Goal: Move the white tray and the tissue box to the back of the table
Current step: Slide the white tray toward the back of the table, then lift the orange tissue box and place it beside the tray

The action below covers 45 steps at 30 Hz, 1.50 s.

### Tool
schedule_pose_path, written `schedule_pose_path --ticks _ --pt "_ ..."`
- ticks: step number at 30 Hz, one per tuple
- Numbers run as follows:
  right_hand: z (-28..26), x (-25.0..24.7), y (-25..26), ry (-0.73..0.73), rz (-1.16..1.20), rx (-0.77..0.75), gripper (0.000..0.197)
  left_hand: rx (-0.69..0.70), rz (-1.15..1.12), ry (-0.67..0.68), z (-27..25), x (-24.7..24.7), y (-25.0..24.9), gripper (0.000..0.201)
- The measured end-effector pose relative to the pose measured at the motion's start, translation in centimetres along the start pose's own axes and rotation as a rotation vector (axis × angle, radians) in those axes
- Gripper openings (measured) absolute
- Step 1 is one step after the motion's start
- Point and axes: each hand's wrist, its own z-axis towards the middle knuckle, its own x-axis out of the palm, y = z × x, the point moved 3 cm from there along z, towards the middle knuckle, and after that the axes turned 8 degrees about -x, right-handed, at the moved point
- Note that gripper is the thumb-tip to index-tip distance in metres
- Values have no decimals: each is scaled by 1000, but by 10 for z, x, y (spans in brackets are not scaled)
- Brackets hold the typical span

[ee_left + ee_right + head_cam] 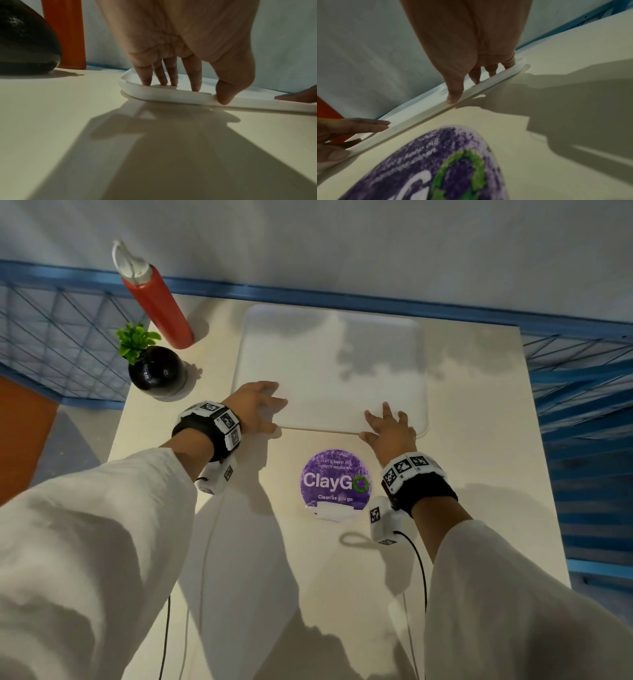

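Note:
The white tray point(329, 371) lies flat on the cream table point(479, 440), its far rim close to the wall. My left hand point(272, 414) is at the tray's near left corner. Its straight fingers point(171, 75) touch the tray floor, and its thumb rests against the outside of the near rim point(171, 96). My right hand point(380, 426) rests the same way near the tray's near right corner, with fingers spread inside and the thumb point(453, 97) on the rim point(423, 116). No tissue box appears in any view.
A red bottle point(154, 299) and a black pot with a green plant point(154, 371) stand left of the tray. A purple round sticker point(335, 481) is stuck on the table in front of it. Blue wire racks point(51, 337) flank the table on both sides.

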Motion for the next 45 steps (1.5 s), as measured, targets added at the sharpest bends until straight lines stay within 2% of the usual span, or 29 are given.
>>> schedule_pose_path --ticks 16,18,20,23,25,29,33,38,41,45 --pt "-3 0 5 21 27 15 52 7 73 24 -1 -5 -5 71" --pt "-8 -4 7 20 69 4 60 30 56 -11 -12 -4 -10 73" --pt "-21 -13 13 -34 82 -30 63 42 -51 -123 -31 -5 -17 68" --pt "-66 -34 26 -202 235 -53 52 47 -257 -277 -76 0 -37 47" --pt "-113 -46 31 -328 365 -51 41 55 -353 -284 -115 16 -54 35" --pt "-227 -55 24 -536 446 -55 27 39 -525 -169 -198 68 -89 25" --pt "-322 -50 -14 -677 432 -1 25 51 -589 8 -267 129 -132 24" --pt "-403 -21 -88 -654 443 171 26 53 -640 151 -314 192 -183 24" --pt "-434 7 -139 -614 457 312 31 41 -627 147 -321 216 -213 30" --pt "-461 36 -188 -525 591 473 43 -10 -637 88 -312 240 -248 43"
